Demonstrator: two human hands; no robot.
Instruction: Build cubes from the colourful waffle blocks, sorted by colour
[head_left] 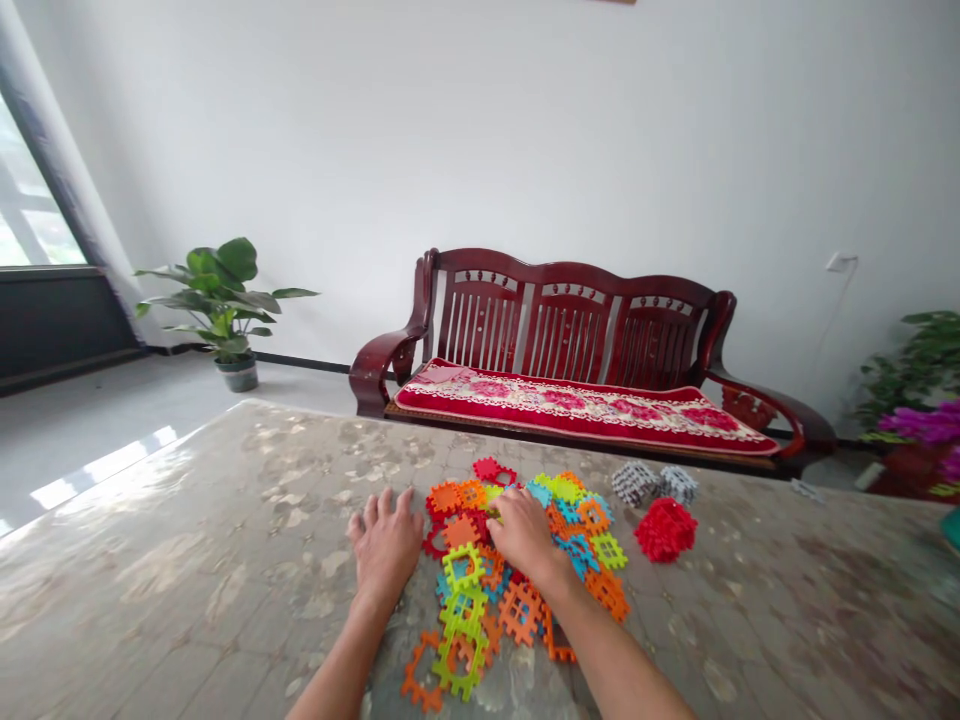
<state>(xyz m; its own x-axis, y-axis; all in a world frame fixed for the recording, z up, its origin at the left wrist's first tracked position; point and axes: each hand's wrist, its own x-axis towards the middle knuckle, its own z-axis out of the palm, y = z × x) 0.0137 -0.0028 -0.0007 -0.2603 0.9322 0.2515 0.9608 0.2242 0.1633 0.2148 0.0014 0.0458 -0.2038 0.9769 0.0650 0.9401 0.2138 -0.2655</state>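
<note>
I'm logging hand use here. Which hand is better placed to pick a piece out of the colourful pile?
Right. The right hand rests on top of the pile of tiles, fingers among the pieces. The left hand lies flat on the table, just beside the pile's edge.

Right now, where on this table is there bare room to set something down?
The tabletop is bare left of the left hand and right of the red cluster. Crowded: the pile of coloured pieces under the right hand.
</note>
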